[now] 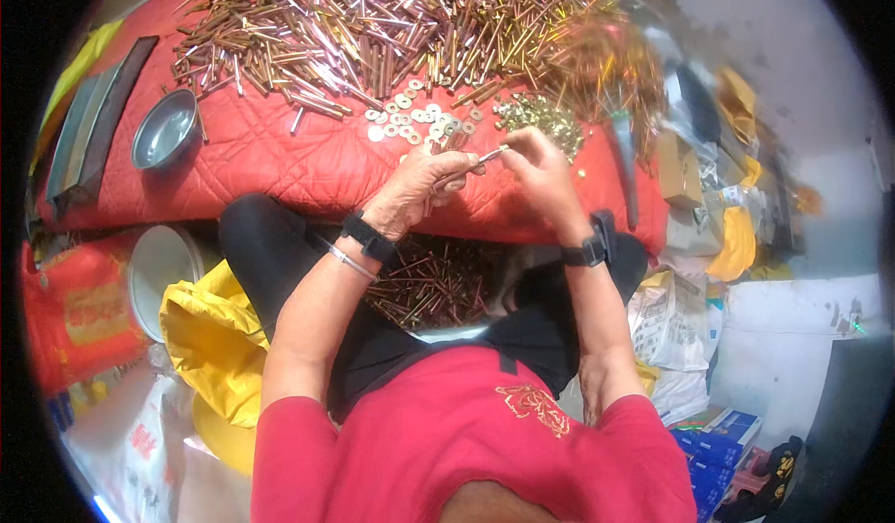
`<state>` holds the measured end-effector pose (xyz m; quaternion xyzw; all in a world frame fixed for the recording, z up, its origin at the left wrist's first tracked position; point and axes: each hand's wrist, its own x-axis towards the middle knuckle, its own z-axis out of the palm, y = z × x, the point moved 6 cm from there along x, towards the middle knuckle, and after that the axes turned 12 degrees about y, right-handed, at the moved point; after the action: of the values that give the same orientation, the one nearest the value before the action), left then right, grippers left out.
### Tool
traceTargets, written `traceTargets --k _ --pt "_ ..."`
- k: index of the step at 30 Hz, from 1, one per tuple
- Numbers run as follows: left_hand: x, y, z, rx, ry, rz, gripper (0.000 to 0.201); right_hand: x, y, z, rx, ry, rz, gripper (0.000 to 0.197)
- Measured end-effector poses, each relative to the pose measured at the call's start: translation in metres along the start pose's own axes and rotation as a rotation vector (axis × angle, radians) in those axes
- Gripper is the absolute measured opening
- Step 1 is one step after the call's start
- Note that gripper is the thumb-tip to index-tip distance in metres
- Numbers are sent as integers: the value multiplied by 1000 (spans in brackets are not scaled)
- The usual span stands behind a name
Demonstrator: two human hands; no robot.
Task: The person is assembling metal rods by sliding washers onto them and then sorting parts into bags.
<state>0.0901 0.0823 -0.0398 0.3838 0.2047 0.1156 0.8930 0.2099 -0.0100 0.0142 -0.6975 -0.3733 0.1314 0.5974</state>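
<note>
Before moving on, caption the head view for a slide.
Left hand holding metal rods, right hand close, washers on a red quilt.

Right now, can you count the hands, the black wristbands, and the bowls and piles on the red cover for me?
Hands, left hand and right hand: 2
Black wristbands: 2
Bowls, one metal bowl: 1
Piles, of rods, washers and small gold pieces: 3
Total: 8
</note>
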Motion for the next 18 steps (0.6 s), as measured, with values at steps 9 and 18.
traceTargets --k 9,18 --pt "0 -7 4 42 61 -29 20 3 12 -10 20 -59 117 27" --pt "-4 -4 8 39 31 -36 20 2 32 -10 44 -207 330 26"
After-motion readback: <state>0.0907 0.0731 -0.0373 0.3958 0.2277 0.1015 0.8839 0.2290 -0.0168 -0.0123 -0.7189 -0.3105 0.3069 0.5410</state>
